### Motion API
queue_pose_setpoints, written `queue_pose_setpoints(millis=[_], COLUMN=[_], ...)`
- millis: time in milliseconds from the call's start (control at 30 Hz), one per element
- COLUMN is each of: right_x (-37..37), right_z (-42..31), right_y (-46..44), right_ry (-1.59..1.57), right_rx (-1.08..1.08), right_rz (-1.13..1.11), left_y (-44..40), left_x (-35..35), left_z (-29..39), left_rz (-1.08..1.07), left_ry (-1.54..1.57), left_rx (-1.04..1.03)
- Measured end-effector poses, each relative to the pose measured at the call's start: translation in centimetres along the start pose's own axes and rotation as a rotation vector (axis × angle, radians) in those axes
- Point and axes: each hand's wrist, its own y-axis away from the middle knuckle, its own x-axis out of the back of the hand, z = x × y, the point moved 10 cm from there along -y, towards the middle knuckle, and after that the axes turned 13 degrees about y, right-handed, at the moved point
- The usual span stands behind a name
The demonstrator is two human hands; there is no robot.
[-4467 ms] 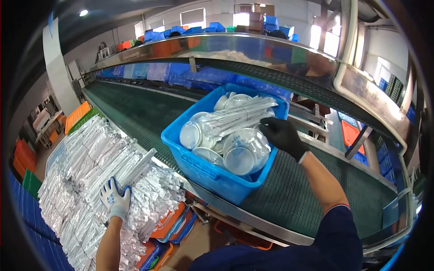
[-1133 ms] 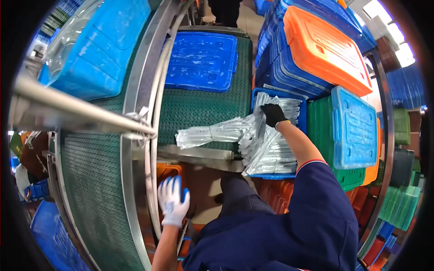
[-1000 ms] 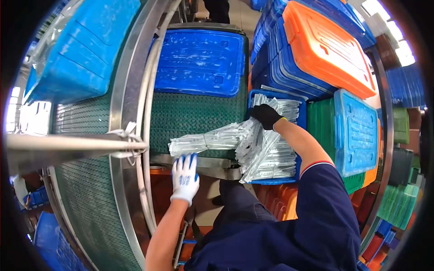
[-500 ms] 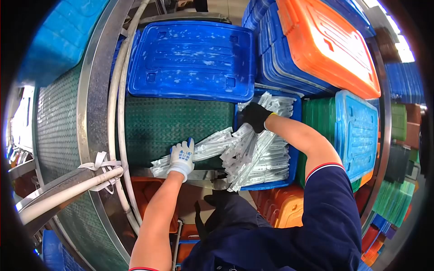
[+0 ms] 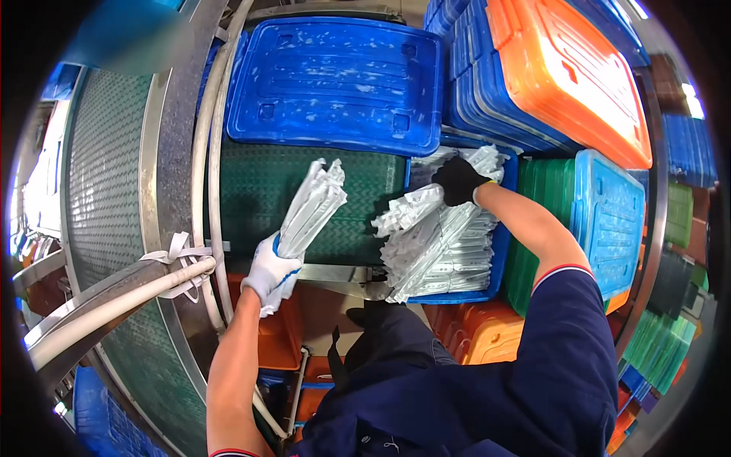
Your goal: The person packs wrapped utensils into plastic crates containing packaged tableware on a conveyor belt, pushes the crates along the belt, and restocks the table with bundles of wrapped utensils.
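My left hand [image 5: 272,268], in a white and blue glove, is closed round a bundle of silvery wrapped packets [image 5: 314,199], lifted at a tilt over the near edge of the green belt [image 5: 304,183]. In a black glove, my right hand [image 5: 460,181] grips another bundle [image 5: 411,210] by its right end, its fingers partly hidden. That bundle lies across the top left of a blue crate [image 5: 496,283], on more packets [image 5: 449,255] that fill it.
A blue lid [image 5: 335,84] lies on the belt's far part. Stacked blue and orange lids [image 5: 571,76] stand beyond the crate, green and light blue ones [image 5: 609,221] to its right. White pipes [image 5: 209,175] and a tied rail [image 5: 122,312] are at left.
My left hand has closed on the bundle it was touching and raised it, turning it upright. My right hand has moved slightly right and up in view with its bundle. The view has shifted a little.
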Motion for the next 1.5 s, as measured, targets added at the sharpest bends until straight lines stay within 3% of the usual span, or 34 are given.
queue_pose_setpoints(millis=[67,133,267,367,400,467,500,533,667,733,767,867,967,1000,1033,1067,1133,1233,1267,1333,1367,1500], right_x=[1.8,2.6,3.0,7.5,6.3,11.6,14.1,16.3,23.8,27.6,30.2,34.4,38.0,39.6,40.8,42.2,42.3,45.4,46.4,47.3,46.0,48.0], right_z=[1.2,1.6,0.3,-4.0,-4.4,-8.1,-10.2,-12.3,-20.2,-24.4,-26.1,-31.8,-38.2,-40.4,-43.8,-46.5,-52.1,-60.8,-64.9,-73.6,-66.9,-75.4], right_y=[2.0,4.3,6.8,7.8,7.4,6.8,6.9,7.2,8.5,9.5,10.5,11.2,13.0,13.3,13.1,13.6,12.2,13.1,13.5,13.7,15.3,22.0], right_ry=[-0.133,-0.34,-0.92,-1.198,-1.287,-1.189,-1.229,-1.276,-1.11,-1.107,-0.99,-0.941,-0.935,-0.934,-0.691,-0.835,-0.796,-0.81,-1.067,-1.079,-1.086,-1.237], right_rx=[-0.094,-0.166,-0.241,-0.193,-0.245,0.001,0.041,0.083,0.056,0.106,0.115,0.234,0.357,0.412,0.49,0.629,0.71,0.865,0.874,1.05,1.16,1.285], right_rz=[0.114,-0.022,-0.05,0.09,-0.081,0.407,0.478,0.544,0.695,0.651,0.689,0.905,0.897,0.888,0.842,0.683,0.533,0.585,0.333,0.241,0.204,-0.202], left_y=[1.9,3.6,6.6,7.9,7.3,8.1,8.8,9.8,15.0,18.5,20.1,26.4,32.8,35.2,38.0,41.0,46.2,55.3,58.6,67.0,63.5,74.8], left_x=[-0.6,-1.3,-3.5,-4.6,-5.6,-6.2,-6.0,-6.4,-3.8,-1.0,0.2,4.0,6.9,7.9,8.9,9.8,11.2,13.0,13.9,16.1,11.0,7.6], left_z=[0.8,1.4,5.4,6.0,7.1,7.0,8.0,6.9,7.7,8.7,8.0,7.5,5.6,4.8,4.1,3.4,0.8,-1.2,-2.6,-6.3,-0.9,0.6], left_rz=[-0.007,-0.027,-0.052,-0.038,-0.035,-0.043,-0.045,-0.062,0.008,0.108,0.133,0.259,0.393,0.462,0.547,0.649,0.713,0.706,0.798,1.085,1.188,1.517], left_ry=[0.265,0.414,0.58,0.616,0.64,0.615,0.619,0.756,0.821,0.766,0.734,0.7,0.487,0.413,0.313,0.211,0.407,0.751,0.802,0.703,0.65,0.602], left_rx=[-0.007,-0.034,-0.074,-0.066,-0.051,-0.057,-0.145,-0.069,-0.149,-0.418,-0.401,-0.55,-0.66,-0.708,-0.755,-0.788,-0.67,-0.626,-0.662,-0.681,-0.653,-0.568])
